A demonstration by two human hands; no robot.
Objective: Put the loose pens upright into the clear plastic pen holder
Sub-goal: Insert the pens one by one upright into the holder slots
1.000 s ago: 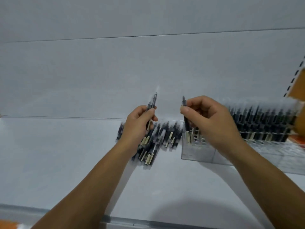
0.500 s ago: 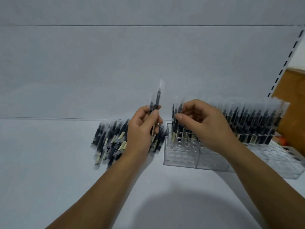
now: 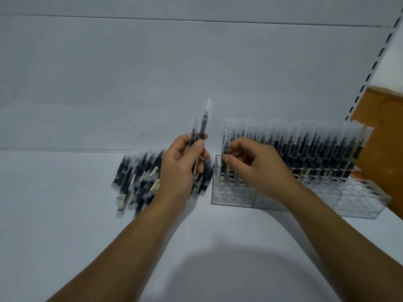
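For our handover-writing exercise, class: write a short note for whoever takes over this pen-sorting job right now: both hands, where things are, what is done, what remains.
Left hand grips two black sleeved pens upright. Right hand pinches one black pen at the left end of the clear plastic pen holder, apparently entering a slot.
Done: many upright pens stand in the holder's back rows.
Left: seat this pen, the two held, then the pile of loose black pens lying on the white shelf; front slots look free.
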